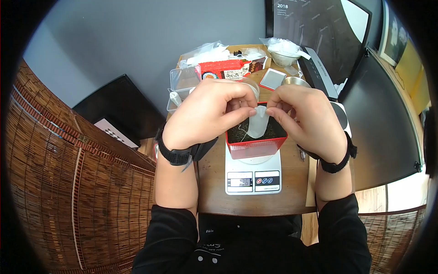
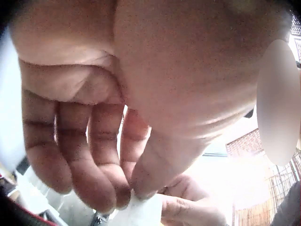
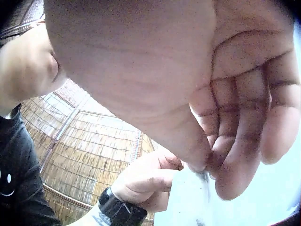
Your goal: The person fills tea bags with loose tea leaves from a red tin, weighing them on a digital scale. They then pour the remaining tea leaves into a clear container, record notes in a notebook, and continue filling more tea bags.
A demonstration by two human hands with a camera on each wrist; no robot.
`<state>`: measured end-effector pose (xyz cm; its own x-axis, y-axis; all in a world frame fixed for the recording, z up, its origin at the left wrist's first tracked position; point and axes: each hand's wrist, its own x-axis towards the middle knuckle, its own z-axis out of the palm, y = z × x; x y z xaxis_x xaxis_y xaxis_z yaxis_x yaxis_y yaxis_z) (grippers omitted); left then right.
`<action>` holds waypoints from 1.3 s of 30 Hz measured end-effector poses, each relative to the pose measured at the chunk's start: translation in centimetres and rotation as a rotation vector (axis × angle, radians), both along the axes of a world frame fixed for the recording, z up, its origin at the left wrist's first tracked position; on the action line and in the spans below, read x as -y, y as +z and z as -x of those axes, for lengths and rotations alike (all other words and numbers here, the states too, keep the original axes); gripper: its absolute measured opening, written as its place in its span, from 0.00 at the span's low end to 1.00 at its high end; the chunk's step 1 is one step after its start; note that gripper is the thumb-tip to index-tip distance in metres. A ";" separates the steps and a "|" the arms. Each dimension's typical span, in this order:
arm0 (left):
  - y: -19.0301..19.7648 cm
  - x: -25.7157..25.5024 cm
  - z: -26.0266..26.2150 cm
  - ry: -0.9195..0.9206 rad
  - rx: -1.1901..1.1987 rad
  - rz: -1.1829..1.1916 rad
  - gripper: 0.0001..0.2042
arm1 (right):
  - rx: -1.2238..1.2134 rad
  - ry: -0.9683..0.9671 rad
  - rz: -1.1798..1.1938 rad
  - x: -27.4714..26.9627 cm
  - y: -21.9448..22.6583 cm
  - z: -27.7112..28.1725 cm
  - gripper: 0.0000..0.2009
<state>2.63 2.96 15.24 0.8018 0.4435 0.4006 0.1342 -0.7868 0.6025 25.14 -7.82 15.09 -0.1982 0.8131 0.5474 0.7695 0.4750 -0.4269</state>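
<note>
A small white tea bag [image 1: 258, 126] with a thin string hangs between both hands in the head view. The left hand [image 1: 204, 112] pinches its upper left edge between thumb and index finger. On the opposite side, the right hand [image 1: 311, 118] pinches the upper right edge the same way. Just beneath is a red-rimmed square container [image 1: 253, 151] holding dark loose tea leaves [image 1: 236, 134]. That container stands on a white kitchen scale [image 1: 231, 166] with a lit display. Both wrist views show the thumbs and fingertips meeting at the bag's white material [image 3: 184, 200].
Behind the hands are a red package [image 1: 221, 66], a clear plastic box [image 1: 182, 77] and a glass bowl with white bags [image 1: 285, 58]. A small white-topped device [image 1: 273, 78] and a metal bowl [image 1: 296, 81] sit farther right. A monitor [image 1: 319, 32] stands at the back.
</note>
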 end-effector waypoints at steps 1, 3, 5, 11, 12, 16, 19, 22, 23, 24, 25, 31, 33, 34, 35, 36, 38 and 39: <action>0.0 0.0 0.0 0.000 -0.001 0.001 0.05 | 0.035 -0.008 0.008 0.0 0.0 0.0 0.05; 0.0 0.1 0.0 0.026 0.004 0.012 0.04 | 0.070 -0.016 0.017 0.0 0.0 -0.2 0.05; 0.2 0.1 0.1 0.059 0.002 -0.008 0.04 | 0.097 -0.048 -0.015 0.0 0.0 -0.4 0.05; 0.2 0.4 -0.2 0.034 0.022 0.050 0.04 | 0.050 -0.012 0.003 0.0 -0.3 -0.1 0.05; 0.2 0.4 -0.2 0.008 0.012 0.065 0.04 | 0.050 -0.012 0.004 0.0 -0.3 -0.1 0.05; 0.1 0.1 0.0 0.060 0.035 0.032 0.04 | 0.062 -0.017 -0.030 -0.2 -0.3 -0.5 0.05; 0.1 0.0 0.1 0.070 0.038 0.027 0.04 | 0.017 0.012 -0.075 -0.1 0.2 -0.4 0.06; 0.2 0.0 0.1 0.071 0.031 0.013 0.04 | -0.034 0.012 -0.057 0.0 0.2 -0.7 0.08; 0.2 0.0 0.1 0.083 0.025 0.008 0.04 | -0.051 -0.001 -0.032 0.0 0.2 -0.8 0.08; 0.2 -0.1 0.1 0.096 0.019 0.003 0.04 | -0.051 -0.001 -0.032 0.0 0.2 -0.8 0.08; 0.1 -0.1 0.0 0.096 0.020 0.003 0.04 | -0.058 -0.002 -0.026 0.0 0.2 -0.7 0.07; 0.5 0.6 -0.2 0.025 0.045 0.062 0.03 | 0.000 0.013 -0.050 -0.1 -0.1 -0.4 0.05; 0.7 0.7 0.0 0.022 0.052 0.085 0.05 | -0.003 0.001 -0.039 -0.1 0.0 -0.4 0.05; 0.7 0.6 0.0 0.022 0.052 0.085 0.05 | -0.004 -0.005 -0.050 -0.1 0.1 -0.5 0.05; 0.5 0.4 0.0 -0.006 0.058 0.052 0.06 | -0.005 -0.010 -0.062 -0.1 0.1 -0.5 0.05; 0.3 0.2 0.1 -0.033 0.063 0.018 0.06 | -0.005 -0.010 -0.064 -0.1 0.2 -0.5 0.05; 0.0 -0.1 -0.1 -0.030 0.059 -0.016 0.05 | -0.047 0.005 -0.019 0.0 0.3 -0.4 0.05; 0.0 -0.1 -0.2 -0.027 0.055 -0.047 0.04 | -0.046 0.005 -0.020 0.0 0.3 -0.4 0.05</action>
<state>2.80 3.09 15.22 0.7893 0.4012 0.4647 0.0797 -0.8175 0.5704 25.54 -7.81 15.37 -0.1761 0.8008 0.5724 0.7470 0.4874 -0.4521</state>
